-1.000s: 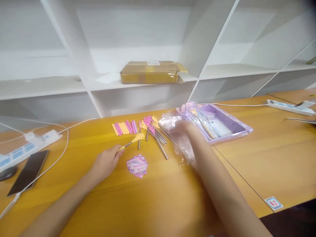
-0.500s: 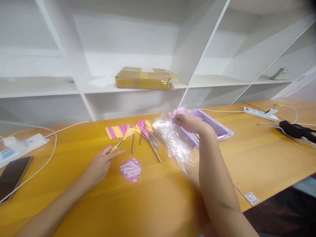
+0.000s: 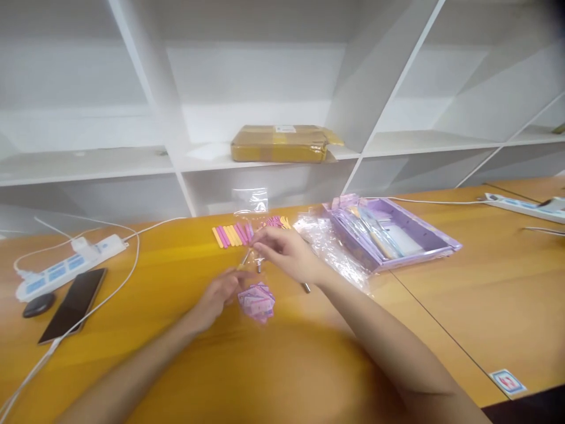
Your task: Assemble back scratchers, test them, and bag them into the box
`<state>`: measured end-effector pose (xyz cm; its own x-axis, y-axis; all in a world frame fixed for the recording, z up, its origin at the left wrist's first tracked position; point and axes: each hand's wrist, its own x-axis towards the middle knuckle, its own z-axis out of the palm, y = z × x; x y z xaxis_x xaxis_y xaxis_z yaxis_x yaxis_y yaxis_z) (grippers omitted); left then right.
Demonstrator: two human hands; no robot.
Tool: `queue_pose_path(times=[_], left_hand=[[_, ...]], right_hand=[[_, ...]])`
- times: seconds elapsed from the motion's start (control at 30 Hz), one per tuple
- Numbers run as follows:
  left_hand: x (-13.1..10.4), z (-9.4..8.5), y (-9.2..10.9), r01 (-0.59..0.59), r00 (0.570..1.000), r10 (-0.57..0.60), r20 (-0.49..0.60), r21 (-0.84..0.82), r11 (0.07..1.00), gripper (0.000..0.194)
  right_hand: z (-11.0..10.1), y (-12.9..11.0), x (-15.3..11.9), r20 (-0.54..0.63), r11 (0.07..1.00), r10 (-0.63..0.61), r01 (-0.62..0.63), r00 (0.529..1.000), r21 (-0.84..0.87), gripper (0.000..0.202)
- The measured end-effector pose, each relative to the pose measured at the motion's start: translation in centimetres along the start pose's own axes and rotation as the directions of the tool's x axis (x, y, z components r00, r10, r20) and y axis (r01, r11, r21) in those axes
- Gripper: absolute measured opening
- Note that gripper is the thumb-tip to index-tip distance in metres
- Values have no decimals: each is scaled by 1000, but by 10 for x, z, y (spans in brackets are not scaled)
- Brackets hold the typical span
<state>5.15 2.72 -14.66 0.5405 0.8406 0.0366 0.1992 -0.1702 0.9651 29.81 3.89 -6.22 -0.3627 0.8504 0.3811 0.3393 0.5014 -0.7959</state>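
Since the earlier frame, the right hand [image 3: 285,253] has been moving left, off the loose plastic by the purple box, and is now sitting next to the left hand [image 3: 218,294] with a clear bag [image 3: 251,200].

Left to right: a power strip [image 3: 70,265] is lying at the far left of the tabletop [image 3: 220,377]. A phone [image 3: 73,305] is resting near it, a white cable [image 3: 132,271] running past. Left hand is gripping a yellow-handled rod [image 3: 246,258], metal end angling up toward the right fingers. Blurry there; can't tell whether rod and bag are touching. Behind, yellow and purple sticks [image 3: 229,235] are lying side by side in a row. Right hand is pinching the bag, which is standing up above the fingers. Fanned cards [image 3: 257,301] are lying just below the hands. Hand-shaped heads [image 3: 276,221], pink and yellow, are showing partly behind the right hand. Cardboard box [image 3: 278,144] is sitting on the shelf above. Loose plastic [image 3: 339,247] is lying right of the right hand, against the purple box [image 3: 424,238], which is holding wrapped items [image 3: 375,232] in its left part.
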Motion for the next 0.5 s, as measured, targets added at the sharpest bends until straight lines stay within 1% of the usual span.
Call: queue_pose_path(times=[0.03, 0.07, 0.13, 0.17, 0.2, 0.23, 0.27, 0.3, 0.33, 0.37, 0.4, 0.47, 0.5], left_hand=[[-2, 2, 1, -2, 1000, 2, 19, -35, 999, 67], [-3, 4, 2, -5, 1000, 7, 30, -42, 999, 62], [-6, 7, 4, -11, 1000, 11, 25, -6, 1000, 49], [-6, 9, 6, -11, 1000, 11, 10, 10, 1000, 44], [-7, 10, 7, -10, 1000, 11, -8, 15, 1000, 42], [-7, 10, 9, -8, 1000, 8, -28, 6, 1000, 44], [-7, 11, 11, -2, 999, 1, -46, -14, 1000, 46], [-7, 11, 13, 1, 998, -3, -61, -35, 999, 48], [-7, 11, 15, 1, 997, -4, -73, -52, 999, 49], [-7, 12, 17, -3, 997, -2, -78, -62, 998, 50], [-8, 12, 18, -7, 997, 3, -75, -65, 998, 51], [-8, 12, 20, -7, 999, 3, -54, -67, 998, 52], [-8, 13, 20, -4, 999, 1, -44, -68, 998, 53]], right_hand=[[8, -2, -2, -2, 1000, -4, 4, 1000, 19, 26], [15, -3, -4, -7, 1000, -9, 9, 1000, 27, 25], [23, -2, -8, -42, 999, -16, 17, 999, 28, 24], [26, 0, -9, -98, 999, -11, 15, 995, 39, 24], [29, 4, -9, -184, 998, 0, 13, 983, 67, 26], [32, 8, -9, -291, 993, 15, 19, 957, 113, 31], [35, 13, -9, -396, 985, 32, 38, 918, 168, 38], [38, 17, -8, -479, 973, 51, 65, 876, 222, 46], [41, 21, -7, -523, 960, 71, 84, 849, 267, 51], [44, 24, -6, -524, 948, 89, 89, 847, 304, 53], [47, 26, -5, -487, 938, 109, 72, 867, 340, 53], [53, 27, -2, -340, 914, 163, -12, 926, 405, 46], [56, 26, -1, -263, 900, 191, -62, 946, 431, 41]])
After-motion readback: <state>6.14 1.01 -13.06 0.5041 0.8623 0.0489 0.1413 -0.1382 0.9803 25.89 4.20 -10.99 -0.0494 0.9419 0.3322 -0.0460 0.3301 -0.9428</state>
